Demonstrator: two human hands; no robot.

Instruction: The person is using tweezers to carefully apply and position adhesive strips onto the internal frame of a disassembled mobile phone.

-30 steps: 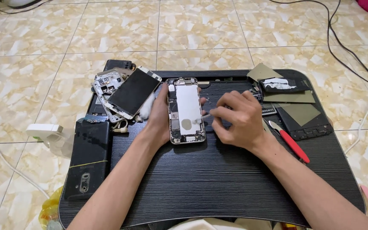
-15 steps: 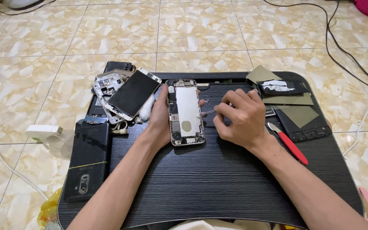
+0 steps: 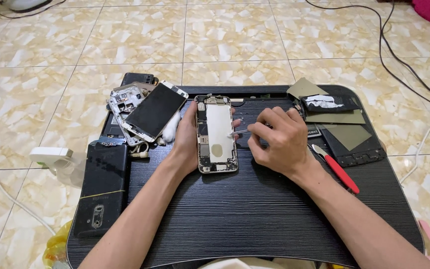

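One view only, from the head, looking down at a black table (image 3: 255, 219) on a tiled floor (image 3: 225, 35). Opened phone (image 3: 217, 133) lying flat near the middle of the table, back shell up, insides bare. Left hand (image 3: 185, 137) cupping the phone's left edge, fingers curled under and around it, holding it steady. Right hand (image 3: 279, 139) just right of the phone, fingers pinched narrow on thin tweezers (image 3: 241, 132), tip touching or almost touching the phone's right side; cannot tell exactly what the tip meets.

Likely trouble: tip slipping off a tiny part and scratching the board, caused by too hard a push or by the phone sliding on the smooth table. Small part possibly springing loose and vanishing among the table's grooves. Red-handled tool (image 3: 337, 169) lying just beside the right wrist, easily knocked by a careless elbow. Pile of spare screens and frames (image 3: 145, 112) close to the left hand, apt to get nudged. Dark phone (image 3: 100, 187) near the left table edge, well apart.
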